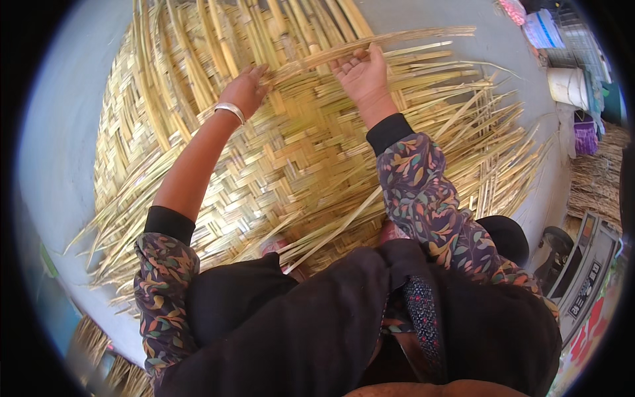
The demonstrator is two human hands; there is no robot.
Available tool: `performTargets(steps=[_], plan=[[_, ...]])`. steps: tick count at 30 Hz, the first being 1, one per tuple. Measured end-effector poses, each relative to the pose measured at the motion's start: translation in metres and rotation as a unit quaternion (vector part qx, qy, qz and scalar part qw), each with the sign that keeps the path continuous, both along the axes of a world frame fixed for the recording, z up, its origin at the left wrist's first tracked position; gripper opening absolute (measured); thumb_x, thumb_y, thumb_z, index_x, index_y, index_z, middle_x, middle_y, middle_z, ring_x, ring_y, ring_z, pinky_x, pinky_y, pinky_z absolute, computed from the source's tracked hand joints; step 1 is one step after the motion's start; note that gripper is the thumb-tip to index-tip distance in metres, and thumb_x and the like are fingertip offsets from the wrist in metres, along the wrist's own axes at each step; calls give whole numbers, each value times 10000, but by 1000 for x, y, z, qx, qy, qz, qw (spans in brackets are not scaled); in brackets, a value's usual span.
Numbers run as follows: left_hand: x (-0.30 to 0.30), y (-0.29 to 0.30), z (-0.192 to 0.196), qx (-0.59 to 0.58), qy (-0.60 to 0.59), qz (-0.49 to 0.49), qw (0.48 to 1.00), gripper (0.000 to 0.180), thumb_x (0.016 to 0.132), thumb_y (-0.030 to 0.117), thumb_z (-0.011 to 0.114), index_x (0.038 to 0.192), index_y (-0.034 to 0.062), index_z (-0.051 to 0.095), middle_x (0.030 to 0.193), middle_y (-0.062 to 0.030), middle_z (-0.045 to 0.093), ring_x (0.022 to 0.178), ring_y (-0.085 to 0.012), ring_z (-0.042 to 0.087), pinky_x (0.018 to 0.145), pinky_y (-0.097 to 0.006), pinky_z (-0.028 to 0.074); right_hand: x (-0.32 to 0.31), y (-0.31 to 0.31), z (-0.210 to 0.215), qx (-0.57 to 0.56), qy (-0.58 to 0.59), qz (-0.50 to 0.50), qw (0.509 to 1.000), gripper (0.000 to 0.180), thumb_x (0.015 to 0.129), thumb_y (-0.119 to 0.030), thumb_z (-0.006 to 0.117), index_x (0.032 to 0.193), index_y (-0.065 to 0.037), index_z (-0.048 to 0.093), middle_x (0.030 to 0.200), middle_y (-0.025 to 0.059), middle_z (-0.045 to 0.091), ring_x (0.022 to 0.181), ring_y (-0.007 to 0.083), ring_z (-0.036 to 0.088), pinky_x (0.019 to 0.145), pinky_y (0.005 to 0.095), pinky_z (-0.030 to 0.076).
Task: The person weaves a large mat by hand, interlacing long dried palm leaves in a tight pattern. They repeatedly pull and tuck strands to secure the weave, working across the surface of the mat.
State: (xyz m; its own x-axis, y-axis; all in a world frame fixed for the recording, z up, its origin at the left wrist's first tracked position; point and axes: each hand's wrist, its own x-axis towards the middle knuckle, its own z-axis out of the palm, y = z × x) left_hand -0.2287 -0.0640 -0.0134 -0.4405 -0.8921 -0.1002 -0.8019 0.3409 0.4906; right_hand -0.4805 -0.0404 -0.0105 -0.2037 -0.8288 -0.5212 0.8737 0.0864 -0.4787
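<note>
A large mat (264, 165) of flat yellow-green reed strips lies on the floor before me, woven in a slanting pattern, with loose ends fanning out on both sides. Across its far part runs a long bundle of thin split reed strips (423, 34), sticking out past the mat on the right. My left hand (245, 91), with a silver bangle at the wrist, closes finger and thumb around the bundle's left end. My right hand (360, 74) is turned palm up, its fingers curled and its thumb against the same bundle. Some fingertips are hidden behind the strips.
Thicker reed stalks (218, 40) spread over the far side of the mat. Along the right stand a white bucket (567, 87), a purple container (585, 137) and a pile of dry stalks (598, 175). A grey box-like object (585, 264) stands at lower right.
</note>
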Motion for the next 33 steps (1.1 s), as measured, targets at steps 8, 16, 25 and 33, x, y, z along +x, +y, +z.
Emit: performTargets(steps=[8, 16, 25, 33], plan=[[-24, -14, 16, 144, -19, 115, 983, 320, 786, 391, 684, 924, 103, 707, 814, -110, 678, 738, -240, 641, 720, -372, 503, -19, -47, -16, 39, 141, 142, 979, 304, 943, -298, 420, 730, -84, 454, 896, 158, 605, 810, 285, 599, 753, 419, 506], [-27, -2, -14, 73, 125, 319, 936, 325, 759, 379, 689, 747, 56, 658, 576, -123, 584, 513, -223, 561, 525, -369, 446, 12, -135, -33, -56, 760, 352, 543, 451, 781, -291, 659, 1064, 52, 588, 965, 197, 645, 914, 293, 630, 791, 372, 500], [-18, -1, -39, 124, 223, 363, 896, 356, 769, 355, 694, 669, 33, 576, 531, -75, 542, 465, -154, 484, 472, -325, 409, 36, -176, -47, 40, 801, 379, 462, 423, 684, -284, 693, 989, 7, 655, 934, 195, 661, 894, 340, 639, 787, 389, 510], [-31, -5, -46, 135, 264, 321, 899, 338, 793, 326, 687, 659, 43, 558, 522, -35, 544, 465, -116, 533, 452, -292, 420, -8, -200, -106, -55, 698, 311, 642, 257, 699, -149, 737, 873, -9, 612, 687, 65, 597, 581, 172, 571, 540, 344, 457]])
